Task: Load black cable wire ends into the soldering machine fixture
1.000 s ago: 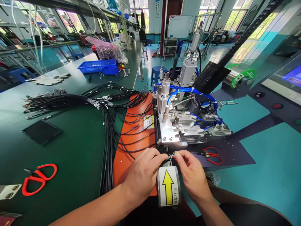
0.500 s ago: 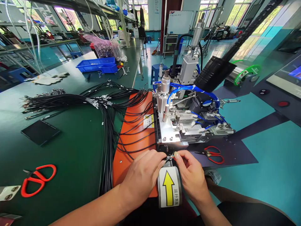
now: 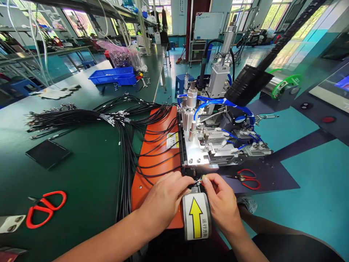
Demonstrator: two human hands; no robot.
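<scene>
My left hand (image 3: 169,193) pinches a black cable close to its stripped end, just in front of the machine (image 3: 215,134). Thin coloured wires (image 3: 201,179) fan out of that end, and my right hand (image 3: 220,196) pinches their tips between thumb and forefinger. Both hands are closed and nearly meet above a rounded cover with a yellow arrow (image 3: 195,218). More black cables (image 3: 159,165) run across the orange plate (image 3: 144,191) into the machine's edge. How many wires my right fingers hold is hidden.
A thick bundle of black cables (image 3: 124,174) hangs over the green table (image 3: 89,182). Red-handled scissors (image 3: 45,209) lie at left, another red-handled pair (image 3: 247,179) at right. A dark flat box (image 3: 48,153), a blue tray (image 3: 111,75) and a solder spool (image 3: 286,85) are also around.
My left hand has shifted very slightly at the cable end, and the coloured wires show a little more between the fingers. My right hand stays almost still.
</scene>
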